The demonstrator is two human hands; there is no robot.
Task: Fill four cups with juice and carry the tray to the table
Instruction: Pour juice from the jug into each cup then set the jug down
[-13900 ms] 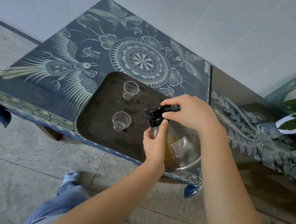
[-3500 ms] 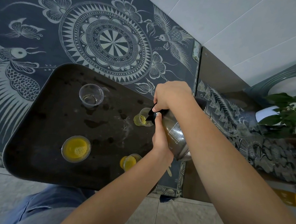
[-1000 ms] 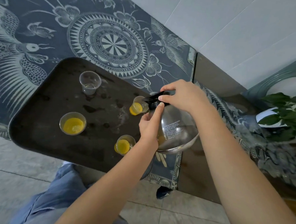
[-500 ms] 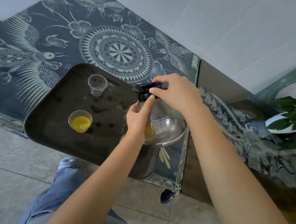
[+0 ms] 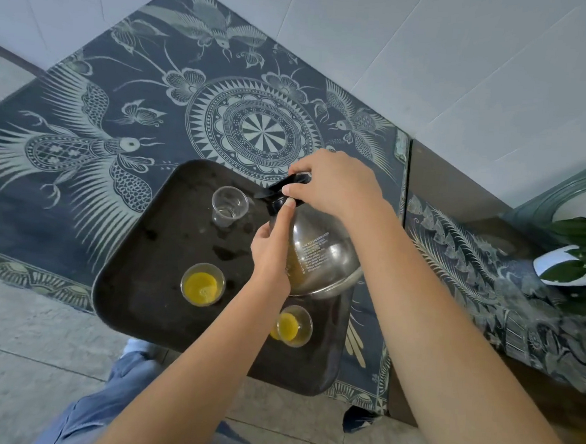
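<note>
A glass jug [image 5: 320,254] is gripped at its black top by the right hand [image 5: 335,186] and steadied by the left hand [image 5: 271,251], spout beside the empty cup [image 5: 228,206] on the tray [image 5: 137,281]. Juice may be spilled if the jug is tipped too quickly; the light cup may be knocked.

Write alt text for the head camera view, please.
Two hands hold a glass jug of juice over a dark tray, its spout near an empty cup. Two cups in view hold yellow juice.
</note>
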